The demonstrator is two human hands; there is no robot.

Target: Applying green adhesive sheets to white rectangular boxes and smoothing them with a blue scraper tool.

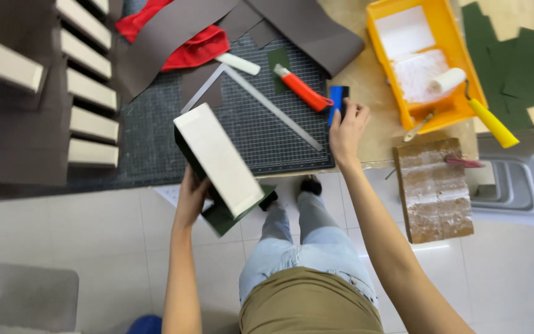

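Box (220, 158), long and pale with dark green wrapping, is gripped from below by the left hand (191, 196), tilted above the table (372, 133) edge. At three o'clock of it, the right hand (347, 127) closes around a blue scraper (336, 102). I judge a steady hold helps smooth pressing.
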